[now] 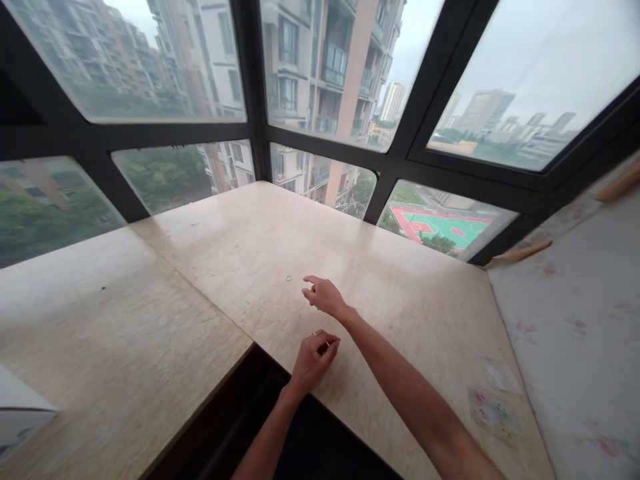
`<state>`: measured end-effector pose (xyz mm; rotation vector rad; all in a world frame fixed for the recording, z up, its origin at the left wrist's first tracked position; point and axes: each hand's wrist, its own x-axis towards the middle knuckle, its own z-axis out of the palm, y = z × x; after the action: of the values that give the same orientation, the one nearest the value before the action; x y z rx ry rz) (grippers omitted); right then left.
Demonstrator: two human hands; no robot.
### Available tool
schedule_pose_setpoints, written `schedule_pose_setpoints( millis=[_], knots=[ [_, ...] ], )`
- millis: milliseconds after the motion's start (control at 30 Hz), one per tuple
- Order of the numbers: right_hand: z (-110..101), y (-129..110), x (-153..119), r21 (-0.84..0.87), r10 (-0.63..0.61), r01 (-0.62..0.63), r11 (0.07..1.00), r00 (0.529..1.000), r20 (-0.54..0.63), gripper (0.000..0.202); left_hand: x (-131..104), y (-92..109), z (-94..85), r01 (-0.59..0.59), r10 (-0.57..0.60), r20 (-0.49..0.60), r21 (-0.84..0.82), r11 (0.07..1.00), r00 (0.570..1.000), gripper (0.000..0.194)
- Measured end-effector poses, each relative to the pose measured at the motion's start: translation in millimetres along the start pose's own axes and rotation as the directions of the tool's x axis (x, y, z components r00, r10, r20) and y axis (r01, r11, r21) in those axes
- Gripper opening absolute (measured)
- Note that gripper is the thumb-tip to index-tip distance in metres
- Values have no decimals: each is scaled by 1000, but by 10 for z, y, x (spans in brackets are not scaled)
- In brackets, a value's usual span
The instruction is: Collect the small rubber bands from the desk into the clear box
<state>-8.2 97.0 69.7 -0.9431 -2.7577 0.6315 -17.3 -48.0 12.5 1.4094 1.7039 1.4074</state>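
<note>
A small thin ring (289, 279) lies on the pale marble-patterned countertop (270, 240). Just to its right, my right hand (324, 295) reaches over the surface with index finger stretched and thumb apart, holding nothing and not touching the ring. Nearer to me, my left hand (313, 360) is closed, thumb and fingertips pinched together close above the counter's front edge. A tiny pale bit shows between those fingertips, too small to name. Something thin and light also shows at a finger of this hand.
A clear plastic case (493, 413) with colourful small pieces lies at the right. A white box (23, 410) stands at the left edge. Dark-framed windows (257, 87) border the counter behind, and a flowered wall (580, 333) rises on the right. A dark gap (240, 400) opens below the counter edge.
</note>
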Motion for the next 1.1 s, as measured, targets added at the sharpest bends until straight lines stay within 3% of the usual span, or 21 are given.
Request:
schedule_pose_setpoints(
  millis=[133, 267, 467, 633, 800, 933, 1000, 1100],
  knots=[
    [190, -157, 453, -183, -29, 43, 982, 996, 79, 38, -15, -37, -14, -4, 2, -22, -54, 999, 1000, 18],
    [298, -217, 655, -320, -69, 125, 939, 981, 180, 30, -22, -77, -7, -8, 4, -38, -104, 995, 999, 18],
    [279, -187, 690, -433, -112, 223, 873, 957, 267, 25, -23, -51, -30, -6, -1, -55, -134, 991, 998, 18],
    [222, -27, 599, -413, -104, 211, 886, 958, 265, 26, -14, -51, -37, -12, 6, -44, -145, 989, 999, 17],
    [119, 210, 409, -212, -29, 66, 975, 985, 172, 13, -17, -39, -39, -9, 4, -37, -145, 989, 999, 19],
    [15, 381, 136, 112, 72, -81, 990, 994, 77, 6, 3, -28, -39, -4, 0, -25, -137, 991, 1000, 21],
    [-24, 429, -37, 325, 126, -137, 936, 990, 55, 8, 17, -36, -37, 3, -5, -18, -126, 992, 1000, 21],
    [-77, 441, -326, 618, 197, -179, 766, 980, 39, 17, 33, -52, -35, 22, -23, -8, -121, 992, 1000, 22]
  ],
)
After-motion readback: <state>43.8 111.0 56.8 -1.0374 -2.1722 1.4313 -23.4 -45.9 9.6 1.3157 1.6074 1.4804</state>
